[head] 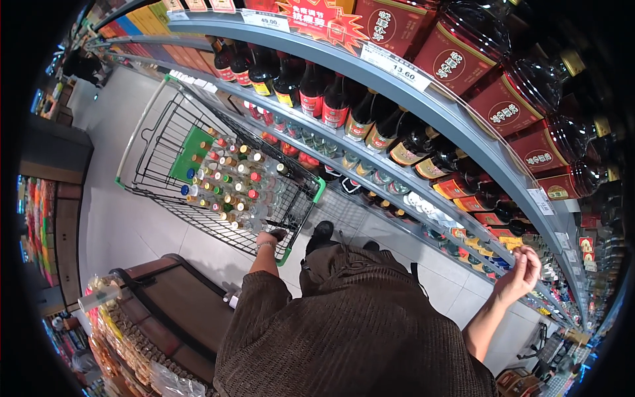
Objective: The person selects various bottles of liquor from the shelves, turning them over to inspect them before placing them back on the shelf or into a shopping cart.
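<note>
My left hand (268, 238) is at the near side of a black wire shopping cart (163, 198) with green corner pieces. Its fingers reach over the rim beside the bottles and lie in shadow, with something dark at them; whether they grip it or the rim I cannot tell. Many clear glass bottles (260, 211) with gold, white, red, green and blue caps stand close together in the cart. Out to the right, my right hand (521, 273) is raised near a shelf edge, fingers loosely curled, with nothing visible in it.
Along the right runs a curved shelf unit (317, 44) with dark bottles (311, 92) and large red-labelled jugs (456, 64). At lower left stands a brown display stand (193, 302) with packaged goods (134, 347). Tiled floor (119, 119) lies around the cart. A person (82, 67) is far off at upper left.
</note>
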A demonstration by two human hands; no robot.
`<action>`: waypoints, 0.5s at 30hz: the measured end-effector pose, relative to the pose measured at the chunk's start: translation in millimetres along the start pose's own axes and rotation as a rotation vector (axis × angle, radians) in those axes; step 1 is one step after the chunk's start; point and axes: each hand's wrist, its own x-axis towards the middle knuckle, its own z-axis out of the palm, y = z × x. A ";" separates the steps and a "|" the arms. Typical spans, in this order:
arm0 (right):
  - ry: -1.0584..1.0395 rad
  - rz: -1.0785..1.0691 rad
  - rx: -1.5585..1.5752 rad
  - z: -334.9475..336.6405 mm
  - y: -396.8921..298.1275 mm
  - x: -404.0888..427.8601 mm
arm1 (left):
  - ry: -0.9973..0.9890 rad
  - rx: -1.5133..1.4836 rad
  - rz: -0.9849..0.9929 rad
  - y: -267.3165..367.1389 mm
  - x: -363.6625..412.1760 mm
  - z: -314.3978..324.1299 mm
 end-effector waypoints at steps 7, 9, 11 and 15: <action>-0.294 0.043 -0.148 41.3 3.5 -22.4 | 0.045 0.001 0.162 -3.7 -3.1 -5.7; -0.387 -0.035 -0.255 51.4 -3.9 -20.5 | 0.140 -0.071 0.177 -0.6 -14.7 -8.6; -0.486 -0.056 -0.286 54.0 -5.7 -20.2 | 0.170 -0.119 0.200 -8.3 -15.5 -26.2; -0.605 0.046 -0.246 48.7 9.9 -39.4 | 0.108 -0.640 0.311 -28.4 -50.0 -66.6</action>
